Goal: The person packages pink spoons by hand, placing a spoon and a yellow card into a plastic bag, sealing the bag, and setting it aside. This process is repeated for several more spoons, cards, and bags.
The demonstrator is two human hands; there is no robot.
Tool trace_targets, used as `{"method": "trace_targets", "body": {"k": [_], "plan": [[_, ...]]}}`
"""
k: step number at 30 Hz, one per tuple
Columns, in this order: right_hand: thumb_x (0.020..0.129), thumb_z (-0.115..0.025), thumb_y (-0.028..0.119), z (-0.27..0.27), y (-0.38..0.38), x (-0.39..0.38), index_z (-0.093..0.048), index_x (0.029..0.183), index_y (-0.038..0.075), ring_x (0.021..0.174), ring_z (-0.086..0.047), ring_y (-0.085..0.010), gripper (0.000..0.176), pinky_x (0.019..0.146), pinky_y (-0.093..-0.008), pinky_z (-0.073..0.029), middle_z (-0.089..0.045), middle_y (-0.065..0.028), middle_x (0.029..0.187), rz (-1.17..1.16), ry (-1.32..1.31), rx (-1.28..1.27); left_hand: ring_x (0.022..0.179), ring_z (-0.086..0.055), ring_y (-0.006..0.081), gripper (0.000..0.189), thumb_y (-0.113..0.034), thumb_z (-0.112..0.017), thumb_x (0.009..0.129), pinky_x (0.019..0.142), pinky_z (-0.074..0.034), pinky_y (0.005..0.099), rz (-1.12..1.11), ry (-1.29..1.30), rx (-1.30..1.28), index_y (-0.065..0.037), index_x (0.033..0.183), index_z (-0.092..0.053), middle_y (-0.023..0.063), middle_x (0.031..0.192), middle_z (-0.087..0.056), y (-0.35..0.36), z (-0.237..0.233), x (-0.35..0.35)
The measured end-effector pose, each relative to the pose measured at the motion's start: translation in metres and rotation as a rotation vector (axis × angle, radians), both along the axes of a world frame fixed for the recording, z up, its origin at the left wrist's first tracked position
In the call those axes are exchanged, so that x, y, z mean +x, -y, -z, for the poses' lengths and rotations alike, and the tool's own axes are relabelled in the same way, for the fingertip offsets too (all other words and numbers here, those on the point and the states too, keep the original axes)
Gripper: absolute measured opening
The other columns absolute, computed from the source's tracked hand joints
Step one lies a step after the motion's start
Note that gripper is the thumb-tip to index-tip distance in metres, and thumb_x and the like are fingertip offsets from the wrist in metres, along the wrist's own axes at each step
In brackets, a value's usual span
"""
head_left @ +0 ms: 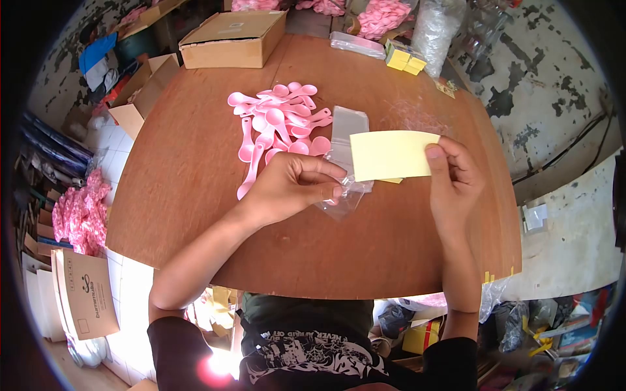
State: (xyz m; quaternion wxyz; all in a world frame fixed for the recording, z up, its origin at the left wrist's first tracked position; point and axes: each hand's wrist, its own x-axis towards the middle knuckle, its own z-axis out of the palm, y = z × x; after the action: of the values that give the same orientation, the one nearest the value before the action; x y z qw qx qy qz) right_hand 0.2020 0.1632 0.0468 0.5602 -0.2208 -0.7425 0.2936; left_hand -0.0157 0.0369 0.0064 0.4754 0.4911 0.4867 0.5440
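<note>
In the head view, my right hand (454, 176) pinches the right end of a pale yellow card (391, 155), which it holds up with its broad face towards me. My left hand (290, 186) has its thumb and fingers closed on a clear plastic bag (342, 203), just left of the card. Beyond the left hand lies a heap of pink spoons (277, 120). Behind the card rests a stack of clear plastic bags (350, 124), partly hidden. Another yellow piece (391, 180) peeks out under the card's lower edge.
A closed cardboard box (231, 36) stands at the table's far left. At the far right are a clear packet (357, 45), small yellow boxes (405, 57) and a plastic-wrapped roll (438, 32). The brown wooden table (313, 254) has a curved-looking near edge close to my body.
</note>
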Motion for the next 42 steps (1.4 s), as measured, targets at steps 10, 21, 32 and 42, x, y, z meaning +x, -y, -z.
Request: {"method": "trace_targets", "body": {"k": [10, 21, 32, 42], "plan": [[0.087, -0.071, 0.006, -0.018, -0.011, -0.018, -0.07, 0.093, -0.001, 0.058, -0.052, -0.0036, 0.009, 0.051, -0.0216, -0.04, -0.065, -0.0026, 0.07, -0.23, 0.303, 0.144, 0.075, -0.063, 0.0037, 0.027, -0.011, -0.073, 0.088, 0.061, -0.045, 0.0194, 0.02, -0.039, 0.053, 0.001, 0.111, -0.068, 0.0046, 0.091, -0.074, 0.005, -0.01, -0.005], [0.087, -0.073, 0.009, -0.028, -0.001, -0.035, -0.071, 0.094, 0.001, 0.058, -0.054, -0.002, 0.011, 0.051, -0.0183, -0.037, -0.066, -0.0007, 0.07, -0.243, 0.224, 0.016, 0.082, -0.064, 0.0045, 0.034, -0.011, -0.07, 0.09, 0.071, -0.051, 0.021, 0.04, -0.035, 0.105, 0.005, 0.119, -0.064, 0.0083, 0.094, -0.074, -0.001, -0.053, 0.003], [0.091, -0.068, 0.01, -0.044, -0.003, -0.013, -0.07, 0.103, 0.0, 0.067, -0.058, -0.0052, 0.015, 0.059, -0.0193, -0.047, -0.067, -0.0029, 0.089, -0.535, 0.286, -0.278, 0.078, -0.065, 0.0056, 0.032, -0.011, -0.068, 0.092, 0.067, -0.051, 0.0201, -0.025, -0.298, 0.247, 0.003, 0.12, -0.064, 0.0103, 0.097, -0.074, -0.037, -0.078, 0.015], [0.092, -0.067, 0.014, -0.032, -0.014, -0.008, -0.07, 0.106, 0.0, 0.067, -0.058, -0.0063, 0.02, 0.057, -0.0214, -0.048, -0.067, -0.0032, 0.085, -0.609, 0.471, -0.398, 0.079, -0.064, 0.0065, 0.029, -0.02, -0.062, 0.097, 0.067, -0.051, 0.0219, 0.001, -0.194, 0.276, 0.001, 0.116, -0.068, 0.0064, 0.092, -0.073, -0.04, -0.062, 0.025]]}}
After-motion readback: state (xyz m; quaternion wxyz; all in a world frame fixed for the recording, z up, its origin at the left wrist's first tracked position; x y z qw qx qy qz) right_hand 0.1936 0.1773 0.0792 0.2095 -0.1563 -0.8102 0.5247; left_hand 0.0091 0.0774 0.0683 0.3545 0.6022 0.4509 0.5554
